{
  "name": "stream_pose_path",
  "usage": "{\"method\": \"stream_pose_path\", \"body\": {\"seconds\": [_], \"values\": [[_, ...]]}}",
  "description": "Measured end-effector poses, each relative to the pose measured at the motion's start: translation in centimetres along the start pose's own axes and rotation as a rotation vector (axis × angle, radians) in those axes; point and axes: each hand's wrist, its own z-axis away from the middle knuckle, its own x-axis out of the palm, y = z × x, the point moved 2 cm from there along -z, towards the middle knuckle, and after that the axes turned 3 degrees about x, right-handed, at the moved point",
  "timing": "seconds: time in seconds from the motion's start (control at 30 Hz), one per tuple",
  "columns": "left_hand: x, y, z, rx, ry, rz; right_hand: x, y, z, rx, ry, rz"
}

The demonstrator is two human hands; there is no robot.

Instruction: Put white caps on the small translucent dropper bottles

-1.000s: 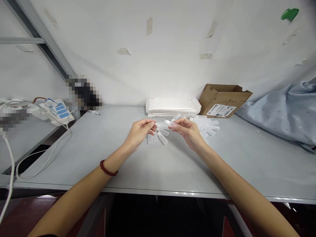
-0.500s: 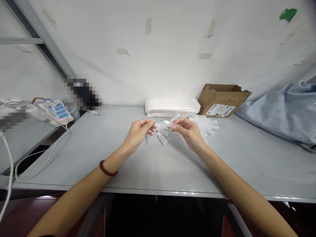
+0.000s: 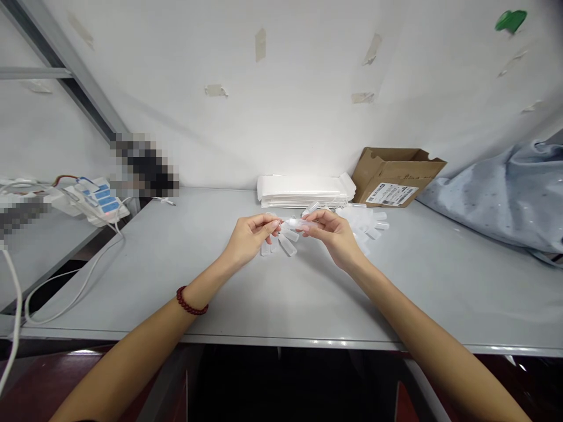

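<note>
My right hand (image 3: pixel 332 231) pinches a small translucent dropper bottle (image 3: pixel 303 224), its pointed end toward the left. At that tip, the fingers of my left hand (image 3: pixel 255 231) are pressed together; whatever they hold is too small and covered to name. Both hands are just above the table, fingertips close together. Several flat frosted plastic pieces (image 3: pixel 287 245) lie fanned out beneath and between the hands. Another heap of translucent tubes (image 3: pixel 367 223) spreads beyond my right hand.
A stack of flat white packets (image 3: pixel 305 190) lies against the wall. To its right stands an open cardboard box (image 3: pixel 398 179), beside a light blue cloth bag (image 3: pixel 497 199). On the left are a power strip (image 3: pixel 103 199) and loose white cables (image 3: pixel 88 287) over the grey table (image 3: pixel 281 305).
My hands have come closer together. The bottle's tip, with a thin needle-like point showing before, now meets the fingertips of my left hand.
</note>
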Motion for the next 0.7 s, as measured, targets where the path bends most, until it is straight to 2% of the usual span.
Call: {"method": "stream_pose_path", "body": {"seconds": [0.33, 0.7], "values": [[-0.11, -0.27, -0.17, 0.028, 0.004, 0.012, 0.06, -0.09, -0.02, 0.001, -0.003, 0.017], [0.22, -0.13, 0.24, 0.062, -0.006, -0.150, -0.39, -0.64, 0.06, -0.023, 0.082, 0.162]]}}
